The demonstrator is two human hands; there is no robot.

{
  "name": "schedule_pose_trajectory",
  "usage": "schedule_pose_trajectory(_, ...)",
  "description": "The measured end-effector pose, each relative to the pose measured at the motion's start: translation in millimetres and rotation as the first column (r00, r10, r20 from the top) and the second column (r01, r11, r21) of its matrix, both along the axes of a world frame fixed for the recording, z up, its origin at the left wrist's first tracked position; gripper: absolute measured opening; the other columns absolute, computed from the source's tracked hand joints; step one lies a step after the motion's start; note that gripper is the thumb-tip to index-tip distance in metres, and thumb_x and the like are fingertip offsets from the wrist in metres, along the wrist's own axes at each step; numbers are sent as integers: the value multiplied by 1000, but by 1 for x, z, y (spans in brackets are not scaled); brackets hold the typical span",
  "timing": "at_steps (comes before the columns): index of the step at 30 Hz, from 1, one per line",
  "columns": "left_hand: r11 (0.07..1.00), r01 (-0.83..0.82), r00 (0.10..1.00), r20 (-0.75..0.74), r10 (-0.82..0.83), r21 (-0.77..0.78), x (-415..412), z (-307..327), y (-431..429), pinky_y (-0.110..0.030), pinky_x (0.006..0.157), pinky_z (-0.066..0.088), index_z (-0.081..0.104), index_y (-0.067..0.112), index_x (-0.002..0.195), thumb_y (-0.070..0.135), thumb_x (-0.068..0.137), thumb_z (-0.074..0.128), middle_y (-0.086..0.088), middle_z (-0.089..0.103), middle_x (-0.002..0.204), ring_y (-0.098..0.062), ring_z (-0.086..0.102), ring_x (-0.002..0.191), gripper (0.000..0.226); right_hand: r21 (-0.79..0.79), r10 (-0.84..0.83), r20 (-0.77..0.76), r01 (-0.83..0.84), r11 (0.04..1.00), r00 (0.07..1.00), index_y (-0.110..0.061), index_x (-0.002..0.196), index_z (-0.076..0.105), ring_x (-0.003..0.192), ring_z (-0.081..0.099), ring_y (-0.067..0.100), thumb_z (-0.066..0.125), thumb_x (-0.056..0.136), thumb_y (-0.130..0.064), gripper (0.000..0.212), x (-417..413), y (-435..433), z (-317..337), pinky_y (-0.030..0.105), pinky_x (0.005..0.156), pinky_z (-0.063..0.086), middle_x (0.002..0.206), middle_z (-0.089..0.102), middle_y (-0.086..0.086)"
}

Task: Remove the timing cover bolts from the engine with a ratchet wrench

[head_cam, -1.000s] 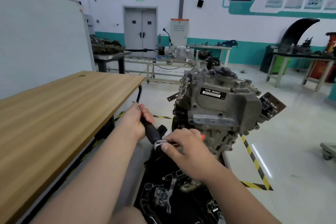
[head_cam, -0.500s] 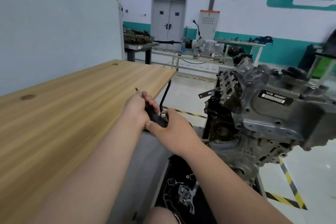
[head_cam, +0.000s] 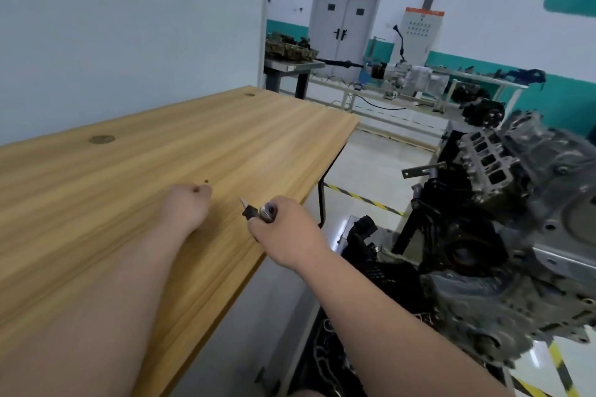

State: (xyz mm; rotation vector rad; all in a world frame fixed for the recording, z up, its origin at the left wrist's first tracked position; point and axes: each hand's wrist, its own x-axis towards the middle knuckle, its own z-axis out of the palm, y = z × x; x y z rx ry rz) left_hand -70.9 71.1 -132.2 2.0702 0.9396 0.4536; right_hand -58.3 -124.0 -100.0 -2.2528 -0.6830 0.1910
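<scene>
While the right hand [head_cam: 287, 235] grips the ratchet wrench [head_cam: 267, 212] by its head, it hangs above the table [head_cam: 225, 138] edge.
The left hand [head_cam: 183, 208] is curled over the table; whether it pinches anything cannot be told. The wrench looks stiff, fairly heavy steel, slick at the round head, so its dark handle is likely the surer hold. Beyond, the engine [head_cam: 516, 203] stands apart from both hands.

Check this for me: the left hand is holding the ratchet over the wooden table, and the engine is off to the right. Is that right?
Not quite. The head view shows the right hand holding the ratchet over the wooden table, not the left hand beside it. The engine is off to the right, as you said.
</scene>
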Motion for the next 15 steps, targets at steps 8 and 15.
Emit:
schedule_pose_trajectory(8, 822, 199, 920, -390, 31, 534, 3, -15, 19, -26, 50, 29, 50, 18, 74, 43, 93, 44, 2, 47, 68, -23, 48, 71, 32, -138, 48, -53, -55, 989, 997, -13, 80, 49, 64, 48, 18, 51, 95, -40, 31, 62, 101, -23, 29, 49, 30, 69, 50, -2)
schedule_pose_trajectory(15, 840, 149, 943, -331, 39, 521, 5, -18, 19, -25, 49, 28, 47, 20, 75, 49, 93, 39, 5, 43, 67, -19, 44, 64, 35, 392, 44, -583, 233, 890, 812, -8, 83, 55, 70, 56, 24, 53, 93, -11, 10, 100, 112, -24, 33, 67, 51, 79, 54, 12)
